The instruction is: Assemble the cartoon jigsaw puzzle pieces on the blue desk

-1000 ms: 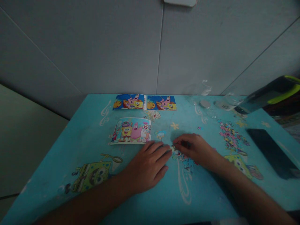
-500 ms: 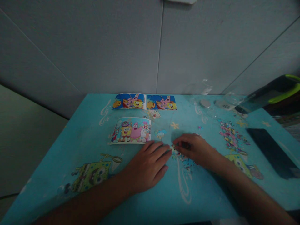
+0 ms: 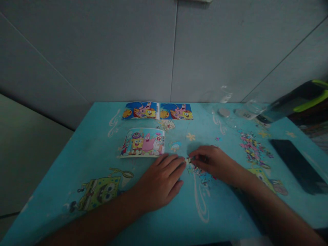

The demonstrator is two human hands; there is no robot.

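My left hand (image 3: 161,182) lies palm down on the blue table cover, fingers spread, its fingertips beside small puzzle pieces. My right hand (image 3: 211,161) is closed in a pinch on a small puzzle piece (image 3: 189,160) near my left fingertips. Below and partly under my right hand lies a small pile of puzzle pieces (image 3: 203,177). A cartoon picture card (image 3: 145,142) rests just beyond my left hand, its edges slightly curled.
Two blue picture cards (image 3: 140,110) (image 3: 176,111) lie by the wall. To the right are another puzzle pile (image 3: 253,147), a dark phone-like slab (image 3: 298,165), a round lid (image 3: 224,112), clear containers (image 3: 253,108) and a dark bottle with a green strap (image 3: 292,102).
The view has shifted very slightly. Both hands stay nearly where they were, with the small piece between them showing a little more clearly.
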